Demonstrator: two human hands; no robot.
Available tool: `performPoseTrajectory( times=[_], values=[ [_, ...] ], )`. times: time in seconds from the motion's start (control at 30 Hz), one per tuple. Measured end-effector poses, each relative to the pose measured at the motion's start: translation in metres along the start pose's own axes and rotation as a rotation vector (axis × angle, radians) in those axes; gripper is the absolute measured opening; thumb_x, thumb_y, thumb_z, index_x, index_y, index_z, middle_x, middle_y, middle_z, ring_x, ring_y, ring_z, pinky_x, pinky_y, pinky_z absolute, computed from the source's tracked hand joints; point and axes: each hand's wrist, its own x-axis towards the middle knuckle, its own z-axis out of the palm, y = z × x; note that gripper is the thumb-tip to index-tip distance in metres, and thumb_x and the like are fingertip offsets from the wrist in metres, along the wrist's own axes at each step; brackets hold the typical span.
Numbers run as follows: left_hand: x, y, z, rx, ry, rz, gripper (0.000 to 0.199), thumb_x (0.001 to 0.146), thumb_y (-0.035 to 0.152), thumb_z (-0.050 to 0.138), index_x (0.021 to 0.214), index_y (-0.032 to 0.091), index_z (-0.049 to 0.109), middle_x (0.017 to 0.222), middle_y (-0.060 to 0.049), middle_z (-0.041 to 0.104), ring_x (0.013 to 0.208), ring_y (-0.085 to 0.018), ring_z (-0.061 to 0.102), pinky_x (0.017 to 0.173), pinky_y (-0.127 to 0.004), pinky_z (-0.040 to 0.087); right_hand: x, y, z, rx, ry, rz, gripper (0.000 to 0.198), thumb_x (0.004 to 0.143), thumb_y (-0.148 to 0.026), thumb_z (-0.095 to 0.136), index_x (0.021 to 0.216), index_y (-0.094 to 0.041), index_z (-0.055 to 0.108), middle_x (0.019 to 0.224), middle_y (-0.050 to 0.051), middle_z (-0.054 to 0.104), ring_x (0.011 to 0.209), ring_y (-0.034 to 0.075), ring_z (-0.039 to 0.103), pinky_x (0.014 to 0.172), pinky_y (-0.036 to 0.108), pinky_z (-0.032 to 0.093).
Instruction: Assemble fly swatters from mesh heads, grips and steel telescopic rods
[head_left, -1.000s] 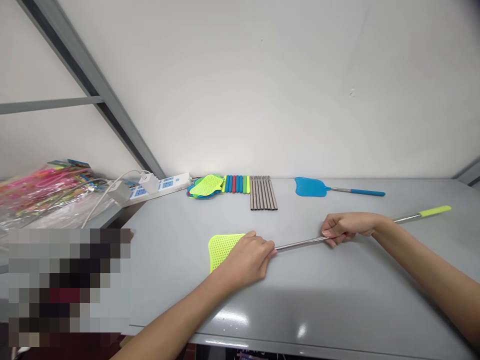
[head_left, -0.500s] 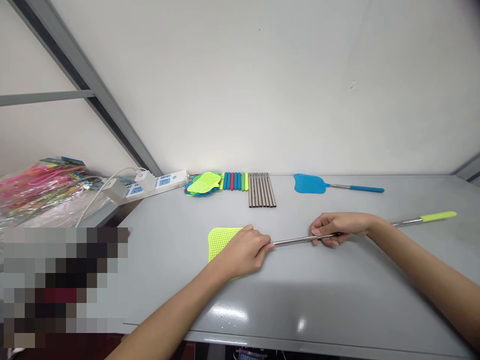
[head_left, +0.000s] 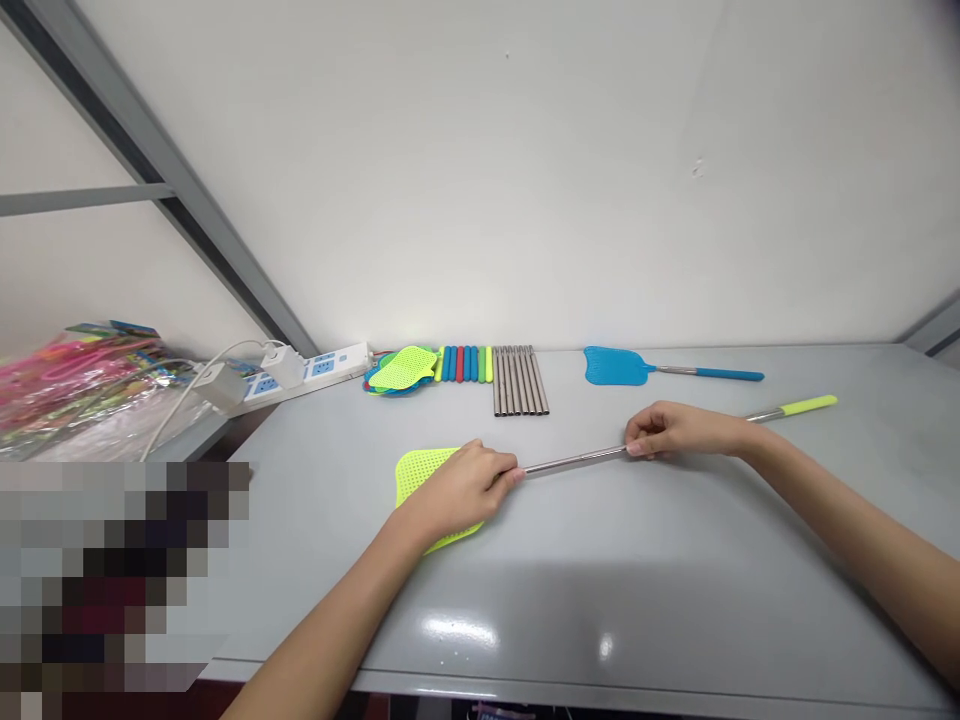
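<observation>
A yellow-green fly swatter (head_left: 420, 472) with a telescopic metal rod lies across the front half of the table, its mesh head at the left. My left hand (head_left: 469, 488) is closed around the neck where head and rod meet, covering part of the mesh. Farther right, my right hand (head_left: 675, 430) pinches the metal rod (head_left: 574, 462) between thumb and fingers. Beyond that wrist the rod's thicker end and the yellow-green grip (head_left: 808, 405) stick out to the right. Behind, a blue fly swatter (head_left: 616, 366) lies flat, its blue handle pointing right.
Along the back of the grey table (head_left: 600, 600) are stacked swatter heads (head_left: 405, 369), a row of coloured grips (head_left: 460, 364) and several metal rods (head_left: 519, 380). To the left stand a power strip (head_left: 322, 368) with plugged-in chargers and plastic-bagged goods (head_left: 90, 380). A wall rises behind.
The yellow-green swatter looks shorter from head to grip end; its grip has come left toward my right hand. My left hand still holds the neck. The view has shifted slightly.
</observation>
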Motion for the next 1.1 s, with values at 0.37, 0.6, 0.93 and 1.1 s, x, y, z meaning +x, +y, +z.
performPoseTrajectory(
  times=[0.37,0.6,0.93,1.1],
  values=[
    [-0.002,0.005,0.008,0.057,0.049,0.048,0.033,0.088,0.027,0.028,0.061,0.018,0.044,0.053,0.000,0.048,0.053,-0.013,0.042,0.062,-0.028,0.034,0.004,0.000,0.008,0.083,-0.013,-0.027,0.030,0.069,-0.043,0.056,0.066,-0.014,0.059,0.054,0.000,0.048,0.048,0.008,0.037,0.047,0.022,0.029],
    [-0.001,0.010,0.012,0.117,0.056,0.085,0.032,0.088,0.026,0.027,0.061,0.018,0.042,0.054,0.000,0.051,0.052,-0.013,0.043,0.061,-0.028,0.032,0.002,0.000,0.009,0.110,-0.125,-0.021,0.028,0.076,-0.037,0.049,0.063,-0.013,0.057,0.048,-0.003,0.039,0.045,0.007,0.030,0.045,0.022,0.021],
    [-0.002,0.014,0.015,0.101,0.062,0.098,0.033,0.088,0.026,0.028,0.060,0.017,0.044,0.055,-0.001,0.052,0.052,-0.013,0.045,0.060,-0.029,0.031,0.002,0.001,0.014,0.150,-0.265,0.041,0.035,0.080,-0.042,0.044,0.061,-0.013,0.053,0.043,-0.006,0.028,0.041,0.006,0.021,0.043,0.021,0.017],
    [-0.002,0.015,0.016,0.120,0.036,0.111,0.033,0.088,0.026,0.027,0.060,0.017,0.043,0.055,0.000,0.052,0.053,-0.012,0.044,0.062,-0.028,0.032,0.001,0.001,0.016,0.246,-0.384,0.073,0.031,0.081,-0.041,0.042,0.073,-0.014,0.056,0.042,-0.008,0.025,0.039,0.005,0.016,0.039,0.021,0.012]
  ],
)
